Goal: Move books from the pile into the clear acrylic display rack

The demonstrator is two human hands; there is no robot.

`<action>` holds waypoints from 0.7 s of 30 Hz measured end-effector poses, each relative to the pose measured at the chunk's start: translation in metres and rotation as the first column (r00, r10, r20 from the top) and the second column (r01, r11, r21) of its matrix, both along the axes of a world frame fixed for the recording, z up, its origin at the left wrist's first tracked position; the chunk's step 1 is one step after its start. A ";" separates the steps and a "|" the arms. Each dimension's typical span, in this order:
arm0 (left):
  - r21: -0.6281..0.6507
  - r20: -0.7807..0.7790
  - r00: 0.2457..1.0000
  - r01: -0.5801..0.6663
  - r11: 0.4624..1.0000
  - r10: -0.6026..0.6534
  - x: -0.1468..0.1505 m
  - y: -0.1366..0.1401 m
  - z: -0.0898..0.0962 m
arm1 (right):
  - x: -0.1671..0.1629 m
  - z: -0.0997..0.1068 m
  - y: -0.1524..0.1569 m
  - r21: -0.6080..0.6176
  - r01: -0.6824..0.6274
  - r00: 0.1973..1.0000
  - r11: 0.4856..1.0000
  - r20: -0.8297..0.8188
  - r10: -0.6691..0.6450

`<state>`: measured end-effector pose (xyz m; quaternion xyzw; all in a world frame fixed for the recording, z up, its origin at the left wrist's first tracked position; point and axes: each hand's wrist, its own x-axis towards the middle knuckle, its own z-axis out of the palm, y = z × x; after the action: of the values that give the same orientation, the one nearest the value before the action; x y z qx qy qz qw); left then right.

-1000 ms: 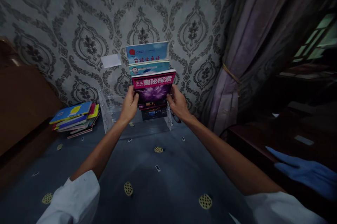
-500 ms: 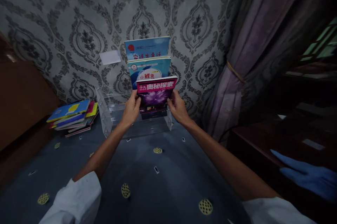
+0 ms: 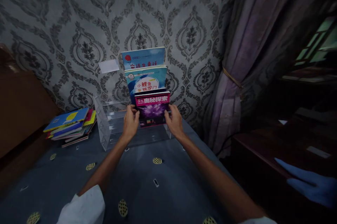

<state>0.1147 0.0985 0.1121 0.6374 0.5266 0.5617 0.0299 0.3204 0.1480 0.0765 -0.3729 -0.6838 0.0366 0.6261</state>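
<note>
My left hand (image 3: 131, 121) is closed on the left edge of a dark purple book (image 3: 152, 111) with a pink title band. Gripping the book's right edge is my right hand (image 3: 174, 120), thumb on the front cover. The book leans back, upright, at the front of a clear acrylic tiered rack (image 3: 105, 131). Behind it stand a dark-edged book, mostly hidden, a turquoise book (image 3: 158, 75) and, highest at the back, a light blue book (image 3: 143, 57). Whether the purple book rests on the rack's front tier cannot be seen clearly.
Left of the rack lies a stack of colourful books (image 3: 71, 126) on the dark blue tablecloth (image 3: 131, 175). A brown box-like piece (image 3: 23, 108) borders the left side. Patterned wall and a tied curtain (image 3: 229, 112) stand behind. A blue glove-like object (image 3: 313, 182) lies at right.
The purple book has come down and stands more upright at the rack's front, both hands still on it. More of the turquoise cover shows. The camera view has tilted up slightly.
</note>
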 end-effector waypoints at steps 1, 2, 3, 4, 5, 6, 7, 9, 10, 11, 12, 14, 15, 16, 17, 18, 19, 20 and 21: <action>0.010 -0.015 1.000 -0.004 1.000 0.004 0.000 0.000 -0.001 | -0.001 -0.001 0.000 0.001 0.006 1.000 1.000 -0.002 -0.006; 0.024 -0.035 0.999 -0.008 1.000 0.009 -0.001 0.001 -0.002 | -0.001 -0.001 -0.001 0.002 0.012 1.000 1.000 -0.006 -0.012; 0.037 -0.058 0.998 -0.012 0.999 0.014 -0.001 0.001 -0.003 | -0.002 -0.001 -0.001 0.004 0.018 1.000 1.000 -0.010 -0.018; 0.048 -0.083 0.996 -0.016 0.999 0.020 -0.001 0.001 -0.003 | -0.003 -0.001 -0.002 0.006 0.024 1.000 1.000 -0.017 -0.024; 0.057 -0.108 0.994 -0.023 0.998 0.029 -0.001 0.001 -0.003 | -0.003 -0.001 -0.003 0.007 0.030 0.999 1.000 -0.026 -0.030; 0.062 -0.131 0.991 -0.029 0.998 0.037 -0.002 0.002 -0.003 | -0.003 -0.001 -0.003 0.006 0.038 0.999 0.999 -0.038 -0.038; 0.066 -0.151 0.988 -0.036 0.997 0.046 -0.002 0.002 -0.003 | -0.003 -0.001 -0.003 0.003 0.049 0.998 0.999 -0.050 -0.049; 0.067 -0.178 0.982 -0.047 0.997 0.058 -0.002 0.002 -0.003 | -0.003 0.000 -0.002 -0.008 0.073 0.995 0.997 -0.065 -0.074; 0.066 -0.188 0.980 -0.050 0.997 0.061 -0.002 0.002 -0.003 | -0.003 0.000 -0.001 -0.014 0.087 0.994 0.996 -0.067 -0.088; 0.063 -0.197 0.978 -0.051 0.997 0.063 -0.002 0.001 -0.003 | -0.003 0.001 0.001 -0.019 0.099 0.993 0.995 -0.064 -0.100; 0.059 -0.210 0.976 -0.054 0.997 0.066 -0.002 0.001 -0.002 | -0.004 0.001 0.002 -0.024 0.106 0.992 0.994 -0.059 -0.107; 0.046 -0.237 0.969 -0.065 0.997 0.074 -0.002 0.001 -0.002 | -0.005 0.003 0.005 -0.036 0.110 0.992 0.993 -0.053 -0.112; 0.037 -0.251 0.965 -0.072 0.997 0.079 -0.002 0.002 -0.001 | -0.006 0.003 0.005 -0.042 0.109 0.992 0.993 -0.055 -0.112; 0.026 -0.265 0.961 -0.080 0.996 0.084 -0.002 0.002 -0.001 | -0.007 0.004 0.006 -0.048 0.108 0.992 0.993 -0.060 -0.111; 0.014 -0.279 0.956 -0.090 0.996 0.090 -0.002 0.002 -0.001 | -0.007 0.005 0.006 -0.054 0.107 0.992 0.993 -0.067 -0.110; 0.000 -0.294 0.951 -0.100 0.995 0.095 -0.002 0.002 -0.001 | -0.008 0.005 0.006 -0.058 0.105 0.991 0.993 -0.074 -0.109; -0.015 -0.308 0.946 -0.110 0.994 0.100 -0.002 0.002 -0.001 | -0.008 0.005 0.005 -0.061 0.102 0.991 0.993 -0.081 -0.107; -0.032 -0.321 0.941 -0.122 0.992 0.105 -0.002 0.003 -0.002 | -0.008 0.006 0.005 -0.063 0.097 0.991 0.993 -0.085 -0.102; -0.050 -0.333 0.936 -0.134 0.990 0.110 -0.002 0.003 -0.003 | -0.008 0.006 0.004 -0.064 0.089 0.992 0.994 -0.085 -0.095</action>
<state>0.1125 0.1013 0.1094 0.6868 0.5826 0.4289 -0.0707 0.3122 0.1518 0.0822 -0.4208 -0.6364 0.0446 0.6449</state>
